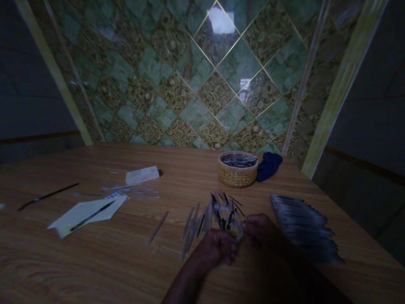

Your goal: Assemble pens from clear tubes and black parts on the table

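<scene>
My left hand and my right hand meet low in the view, above the table. Both sets of fingers are closed on a short, pale piece like a pen barrel, spanning the gap between them; its exact kind is too dark to tell. Just beyond lie loose, slim pen-like barrels, fanned out to the left. Beside them are small black pieces like pen caps and thin dark sticks. To the right of my right hand is a neat row of slim pens, blurred.
A wicker basket full of pen-like sticks stands at the back, with a dark blue cloth against it. On the left are a white box, clear thin tubes, papers bearing a black pen, and a long dark stick.
</scene>
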`<state>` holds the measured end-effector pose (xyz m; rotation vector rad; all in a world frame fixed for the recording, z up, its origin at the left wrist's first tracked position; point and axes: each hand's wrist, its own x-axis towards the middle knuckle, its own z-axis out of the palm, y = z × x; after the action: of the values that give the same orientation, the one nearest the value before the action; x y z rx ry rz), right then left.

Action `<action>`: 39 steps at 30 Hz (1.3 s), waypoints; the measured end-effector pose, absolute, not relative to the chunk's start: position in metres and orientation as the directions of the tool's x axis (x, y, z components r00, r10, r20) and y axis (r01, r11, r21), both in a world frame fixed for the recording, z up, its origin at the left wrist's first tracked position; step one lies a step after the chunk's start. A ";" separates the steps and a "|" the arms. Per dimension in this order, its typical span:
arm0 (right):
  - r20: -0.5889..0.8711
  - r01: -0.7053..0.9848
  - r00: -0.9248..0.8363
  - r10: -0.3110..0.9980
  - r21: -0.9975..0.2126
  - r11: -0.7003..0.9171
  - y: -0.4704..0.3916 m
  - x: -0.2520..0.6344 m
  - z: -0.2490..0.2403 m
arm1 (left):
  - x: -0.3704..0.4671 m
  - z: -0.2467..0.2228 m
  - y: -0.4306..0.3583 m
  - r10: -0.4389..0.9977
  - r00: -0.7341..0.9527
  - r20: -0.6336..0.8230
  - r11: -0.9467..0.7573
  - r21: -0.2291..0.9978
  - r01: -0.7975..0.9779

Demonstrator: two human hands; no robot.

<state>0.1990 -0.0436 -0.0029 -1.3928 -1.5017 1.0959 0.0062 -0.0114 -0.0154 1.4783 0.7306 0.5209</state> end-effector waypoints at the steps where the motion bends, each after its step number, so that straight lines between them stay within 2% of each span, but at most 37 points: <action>1: -0.015 0.300 -0.075 0.997 -0.954 0.008 -0.043 0.199 -0.004 | 0.008 -0.015 -0.012 0.727 0.677 -0.116 0.038 0.991 0.129; 5: -0.047 0.304 -0.039 0.998 -0.952 -0.033 -0.042 0.198 -0.005 | 0.014 -0.019 -0.016 0.790 0.607 -0.084 -0.017 0.987 0.158; 10: -0.067 0.307 0.011 0.998 -0.949 -0.067 -0.042 0.196 -0.003 | 0.020 -0.029 -0.018 0.855 0.515 0.069 -0.195 0.961 0.195; 15: -0.081 0.329 0.067 0.994 -0.939 -0.099 -0.042 0.193 -0.002 | 0.020 -0.029 -0.018 0.839 0.488 0.240 -0.459 0.795 0.397; 19: -0.064 0.337 0.106 0.992 -0.937 -0.097 -0.041 0.191 -0.006 | 0.019 -0.026 -0.022 0.816 0.474 0.330 -0.551 0.689 0.470; 23: -0.079 0.335 0.124 0.989 -0.935 -0.117 -0.040 0.192 -0.007 | 0.019 -0.022 -0.024 0.828 0.470 0.306 -0.529 0.703 0.475; 32: -0.049 0.314 0.138 0.989 -0.945 -0.091 -0.037 0.200 -0.004 | 0.015 -0.019 -0.016 0.735 0.676 0.052 -0.308 0.914 0.264; 39: -0.075 0.314 0.142 0.987 -0.942 -0.117 -0.034 0.197 -0.008 | 0.024 -0.025 -0.021 0.791 0.612 -0.019 -0.175 0.950 0.257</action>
<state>0.1971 -0.0342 -0.0084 -1.5794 -1.2962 1.0105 0.0241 -0.0210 -0.0252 1.7284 0.8633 0.6005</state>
